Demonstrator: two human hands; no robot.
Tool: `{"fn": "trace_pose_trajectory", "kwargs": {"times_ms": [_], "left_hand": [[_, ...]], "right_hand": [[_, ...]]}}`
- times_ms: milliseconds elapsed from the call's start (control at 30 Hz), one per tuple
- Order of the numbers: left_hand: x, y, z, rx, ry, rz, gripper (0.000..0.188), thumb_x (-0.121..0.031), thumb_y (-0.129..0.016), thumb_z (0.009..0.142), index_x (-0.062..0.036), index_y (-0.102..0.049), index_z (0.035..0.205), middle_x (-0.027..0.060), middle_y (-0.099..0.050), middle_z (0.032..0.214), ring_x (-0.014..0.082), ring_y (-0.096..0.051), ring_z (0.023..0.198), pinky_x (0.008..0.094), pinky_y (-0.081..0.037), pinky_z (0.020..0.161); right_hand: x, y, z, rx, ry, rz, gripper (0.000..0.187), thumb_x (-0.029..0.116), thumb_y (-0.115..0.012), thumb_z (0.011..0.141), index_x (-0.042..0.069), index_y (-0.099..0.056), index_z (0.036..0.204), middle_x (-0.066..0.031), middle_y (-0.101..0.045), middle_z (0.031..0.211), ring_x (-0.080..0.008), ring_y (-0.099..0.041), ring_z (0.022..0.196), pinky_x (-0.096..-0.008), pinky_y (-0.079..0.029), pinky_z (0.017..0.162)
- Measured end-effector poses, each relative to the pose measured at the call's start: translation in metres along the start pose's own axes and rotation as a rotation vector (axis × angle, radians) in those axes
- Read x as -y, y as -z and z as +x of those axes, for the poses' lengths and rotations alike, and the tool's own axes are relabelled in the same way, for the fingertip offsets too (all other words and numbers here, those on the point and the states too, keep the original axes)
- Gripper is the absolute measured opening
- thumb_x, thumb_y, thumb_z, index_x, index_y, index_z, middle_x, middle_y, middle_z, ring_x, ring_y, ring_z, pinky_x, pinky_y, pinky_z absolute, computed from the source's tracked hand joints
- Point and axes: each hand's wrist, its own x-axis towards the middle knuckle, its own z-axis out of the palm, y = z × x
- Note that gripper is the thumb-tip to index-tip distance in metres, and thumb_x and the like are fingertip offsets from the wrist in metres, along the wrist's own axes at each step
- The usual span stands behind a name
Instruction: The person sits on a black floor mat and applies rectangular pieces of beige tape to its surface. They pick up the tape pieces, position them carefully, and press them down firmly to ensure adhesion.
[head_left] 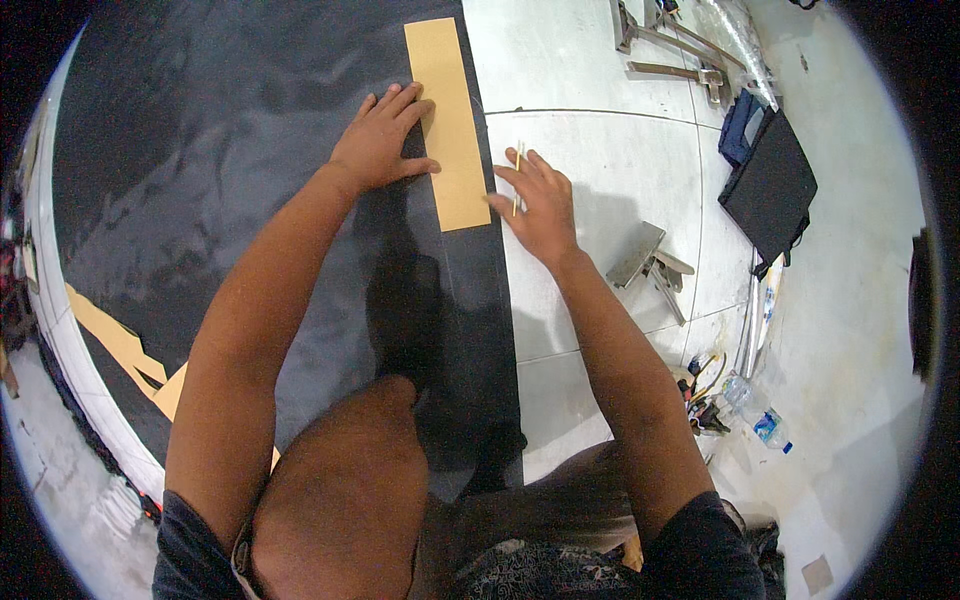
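Note:
A tan cardboard strip (452,130) lies lengthwise on a black sheet of material (250,150), close to the sheet's right edge. My left hand (380,140) rests with its fingers spread, its fingertips and thumb on the strip's left edge. To the right of the strip is my right hand (540,205), its fingers curled around a thin pale-yellow stick (518,165), perhaps a pen or pencil. A faint pale line runs down the black sheet below the strip.
Cut tan cardboard pieces (110,330) lie at the lower left. Beyond the sheet, on white flooring, stands a metal bracket (650,265). A hammer (690,75), a black folded bag (775,190) and a plastic bottle (760,415) lie farther right. My bent knee covers part of the sheet.

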Motion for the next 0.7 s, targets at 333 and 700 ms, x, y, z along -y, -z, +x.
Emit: {"fn": "trace_pose_trajectory", "kwargs": {"times_ms": [333,700], "left_hand": [[-0.001,-0.002,0.000,-0.012,0.028,0.007,0.094,-0.060,-0.079,0.077,-0.0129,-0.043,0.150,0.0118,-0.032,0.163,0.0336,-0.030,0.151,0.0520,-0.026,0.123],[-0.002,0.000,0.000,0.010,0.030,0.003,0.095,-0.060,-0.080,0.076,-0.0146,-0.043,0.150,0.0115,-0.033,0.163,0.0326,-0.029,0.152,0.0522,-0.024,0.124]], "right_hand": [[0.007,-0.008,-0.003,0.023,0.002,-0.048,0.043,0.042,-0.071,0.091,0.020,-0.067,0.127,-0.0062,-0.054,0.150,-0.0349,-0.036,0.146,-0.0524,-0.023,0.117],[0.002,-0.010,-0.006,0.009,0.015,-0.020,0.044,0.042,-0.073,0.090,0.019,-0.067,0.126,-0.0066,-0.054,0.149,-0.0353,-0.035,0.146,-0.0534,-0.021,0.118]]}}
